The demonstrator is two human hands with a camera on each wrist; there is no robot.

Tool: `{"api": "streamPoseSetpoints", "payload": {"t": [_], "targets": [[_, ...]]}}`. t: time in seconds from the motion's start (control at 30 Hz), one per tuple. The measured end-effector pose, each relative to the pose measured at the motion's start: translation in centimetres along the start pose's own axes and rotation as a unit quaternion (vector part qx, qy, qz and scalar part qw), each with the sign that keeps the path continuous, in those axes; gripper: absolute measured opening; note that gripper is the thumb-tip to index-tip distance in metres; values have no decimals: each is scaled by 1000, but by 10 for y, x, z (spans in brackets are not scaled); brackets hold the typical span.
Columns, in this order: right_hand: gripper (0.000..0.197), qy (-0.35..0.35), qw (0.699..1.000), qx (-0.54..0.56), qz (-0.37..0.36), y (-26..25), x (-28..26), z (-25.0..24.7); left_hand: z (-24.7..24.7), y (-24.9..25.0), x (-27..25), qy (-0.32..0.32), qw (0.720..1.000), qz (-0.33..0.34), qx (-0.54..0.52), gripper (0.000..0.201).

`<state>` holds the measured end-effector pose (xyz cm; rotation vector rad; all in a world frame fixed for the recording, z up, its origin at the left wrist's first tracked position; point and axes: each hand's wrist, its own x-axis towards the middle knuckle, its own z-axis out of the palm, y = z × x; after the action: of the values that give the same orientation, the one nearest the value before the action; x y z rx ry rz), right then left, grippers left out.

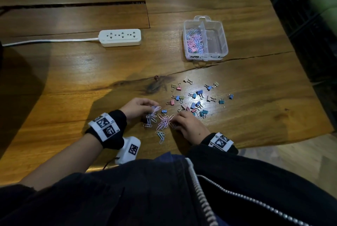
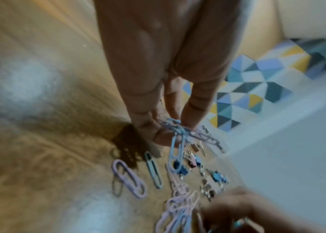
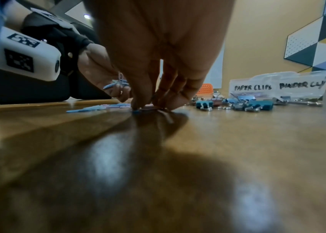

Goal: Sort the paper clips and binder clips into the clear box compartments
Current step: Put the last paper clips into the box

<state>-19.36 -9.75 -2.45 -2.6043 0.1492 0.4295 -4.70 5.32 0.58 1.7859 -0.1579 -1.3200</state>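
Pastel paper clips [image 1: 163,121] lie in a loose pile near the table's front edge, between my hands. My left hand [image 1: 152,109] pinches a small bunch of blue and purple paper clips [image 2: 176,134] just above the table. My right hand [image 1: 173,123] has its fingertips [image 3: 138,105] down on the pile's right side, pinching a paper clip against the wood. Coloured binder clips [image 1: 197,98] are scattered to the right. The clear box [image 1: 225,43] stands farther back. Its left compartment holds many paper clips [image 1: 194,40] and its right one looks almost bare.
A white power strip [image 1: 120,37] with its cord lies at the back left. A dark crack [image 1: 237,58] runs across the wooden table in front of the box. The table's edge [image 1: 273,143] curves close on my right.
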Motion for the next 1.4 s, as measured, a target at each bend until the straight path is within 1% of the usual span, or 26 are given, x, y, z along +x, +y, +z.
{"api": "streamPoseSetpoints", "payload": {"t": [0.07, 0.13, 0.2, 0.33, 0.4, 0.47, 0.5, 0.57, 0.6, 0.63, 0.7, 0.77, 0.83, 0.93, 1.0, 1.03, 1.17, 1.3, 1.33, 1.37, 1.4], "targets": [[32, -2, 1000, 18, 10, -1, 2, -2, 0, 3, 0, -11, 991, -39, -131, 27], [31, 9, 999, 44, 21, -2, 2, -4, 0, 4, 1, -16, 978, -59, -200, 28], [31, 22, 998, 59, 25, -3, 0, -6, 2, 3, 1, -23, 971, -68, -229, 29], [41, -17, 999, 21, 35, -8, -3, -9, 8, 2, 1, -34, 967, -60, -246, 26], [38, -18, 999, 18, 46, -10, -1, -8, 13, 4, 2, -45, 969, -47, -236, 24], [32, -7, 998, 28, 53, -10, 1, -9, 17, 5, 4, -46, 978, -34, -199, 20], [31, -5, 998, 37, 56, -10, 2, -10, 18, 6, 5, -39, 985, -28, -163, 19], [28, -5, 996, 56, 66, -9, 3, -11, 21, 6, 7, -9, 999, -6, -35, 23], [27, -3, 995, 63, 71, -9, 3, -12, 22, 5, 7, 12, 999, 14, 50, 27], [25, 3, 995, 68, 72, -8, 2, -12, 23, 4, 7, 30, 990, 37, 132, 30], [22, 20, 995, 71, 69, -5, 2, -12, 26, 0, 5, 52, 962, 71, 260, 35], [22, 35, 994, 87, 64, -3, 2, -11, 29, -2, 3, 54, 929, 84, 356, 33], [22, 54, 989, 122, 66, -2, 2, -13, 33, -1, 2, 62, 903, 77, 419, 32], [24, 89, 970, 201, 107, -1, -1, -18, 40, -2, 1, 87, 866, 56, 489, 55], [26, 104, 952, 257, 130, 1, -3, -20, 45, -3, 0, 92, 846, 60, 522, 59], [26, 106, 944, 279, 137, 2, -3, -20, 47, -4, 0, 91, 841, 66, 529, 56], [22, 102, 931, 311, 161, 6, -2, -19, 51, -6, 2, 63, 842, 88, 528, 33], [18, 129, 919, 326, 180, 10, -2, -20, 50, -7, 5, 32, 826, 113, 552, 26], [17, 131, 915, 331, 190, 10, -1, -22, 49, -7, 6, 28, 828, 118, 547, 25], [18, 129, 911, 337, 199, 11, -1, -23, 47, -6, 5, 25, 839, 119, 531, 23], [19, 127, 908, 342, 204, 11, -1, -24, 44, -6, 6, 21, 856, 115, 504, 21]]}}
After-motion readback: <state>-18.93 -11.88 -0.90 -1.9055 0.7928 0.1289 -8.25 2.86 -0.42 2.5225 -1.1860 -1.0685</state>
